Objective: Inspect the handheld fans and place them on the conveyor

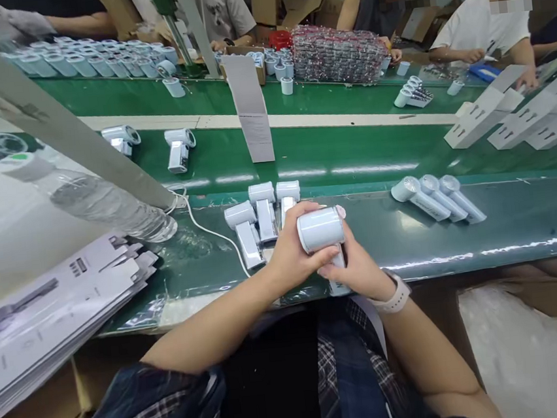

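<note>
Both my hands are wrapped round one light-blue device [320, 229] above the near edge of the green bench. My left hand [296, 250] holds its cylindrical head from the left, with the thumb across the front. My right hand [357, 264] grips it from the right, a pale band on the wrist; the device's lower part shows partly between the hands. Just left of them lie several similar light-blue and silver devices [247, 233], close together. Three light-blue cylindrical parts [428, 200] lie side by side farther right on the bench.
A clear bottle [110, 202] leans by a slanted metal post [60, 118] at left, above stacked flat printed boxes [61, 309]. A white cable [212, 232] crosses the bench. Beyond, a green conveyor [331, 145] carries devices and white boxes [488, 110]; people work across it.
</note>
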The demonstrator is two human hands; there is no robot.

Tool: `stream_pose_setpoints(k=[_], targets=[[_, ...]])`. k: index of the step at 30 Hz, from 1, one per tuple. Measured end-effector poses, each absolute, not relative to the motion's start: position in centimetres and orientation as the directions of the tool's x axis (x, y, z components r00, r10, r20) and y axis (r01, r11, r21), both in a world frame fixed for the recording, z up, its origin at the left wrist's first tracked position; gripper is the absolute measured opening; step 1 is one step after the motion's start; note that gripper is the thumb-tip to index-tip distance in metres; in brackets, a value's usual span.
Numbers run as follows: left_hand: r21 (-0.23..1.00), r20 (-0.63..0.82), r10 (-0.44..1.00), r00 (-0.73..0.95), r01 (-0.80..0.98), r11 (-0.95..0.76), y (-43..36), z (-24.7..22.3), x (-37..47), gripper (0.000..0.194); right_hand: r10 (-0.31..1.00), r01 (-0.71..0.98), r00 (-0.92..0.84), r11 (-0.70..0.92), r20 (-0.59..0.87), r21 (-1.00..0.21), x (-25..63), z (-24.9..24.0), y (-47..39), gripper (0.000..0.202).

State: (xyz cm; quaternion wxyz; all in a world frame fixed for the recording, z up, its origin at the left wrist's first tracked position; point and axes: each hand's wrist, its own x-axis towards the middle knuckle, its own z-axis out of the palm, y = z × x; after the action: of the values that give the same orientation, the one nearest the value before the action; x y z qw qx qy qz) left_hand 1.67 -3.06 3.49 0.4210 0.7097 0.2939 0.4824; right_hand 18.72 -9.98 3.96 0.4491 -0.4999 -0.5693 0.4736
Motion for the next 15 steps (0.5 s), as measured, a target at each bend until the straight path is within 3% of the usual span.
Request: stream_pose_setpoints(k=[3, 5, 7, 10, 13, 15], targets=[[0.837, 0.328, 0.787, 0.522, 0.225, -0.499, -1.1, 4.0, 0.1, 0.073, 0.99, 0.45, 0.127, 0.002, 0.066, -0.893, 22.8, 4.4, -7.1, 0.111], [0.753, 0.254, 0.779, 0.574, 0.388, -0.531, 1.0, 4.8, -1.6, 0.066, 0.953, 0.688, 0.285, -0.127, 0.105, -0.715, 26.1, 4.1, -5.2, 0.108], [0.652, 0.196, 0.812, 0.55, 0.545, -0.527, 4.1, 5.6, -3.5, 0.055, 0.915, 0.823, 0.393, -0.304, 0.094, -0.48, 29.1, 3.2, -3.9, 0.101], [0.554, 0.182, 0.894, 0.41, 0.708, -0.438, 10.6, 6.1, -6.3, 0.042, 0.872, 0.877, 0.455, -0.402, 0.183, -0.264, 32.2, 1.4, -3.3, 0.087], [0.584, 0.13, 0.984, 0.126, 0.792, -0.179, 17.7, 5.6, -9.6, 0.036, 0.81, 0.881, 0.472, -0.42, 0.349, -0.217, 33.4, 0.0, -3.2, 0.065], [0.624, 0.079, 0.996, -0.05, 0.781, -0.01, 21.1, 5.0, -11.7, 0.042, 0.768, 0.865, 0.503, -0.446, 0.398, -0.232, 33.0, -0.3, -2.9, 0.059]])
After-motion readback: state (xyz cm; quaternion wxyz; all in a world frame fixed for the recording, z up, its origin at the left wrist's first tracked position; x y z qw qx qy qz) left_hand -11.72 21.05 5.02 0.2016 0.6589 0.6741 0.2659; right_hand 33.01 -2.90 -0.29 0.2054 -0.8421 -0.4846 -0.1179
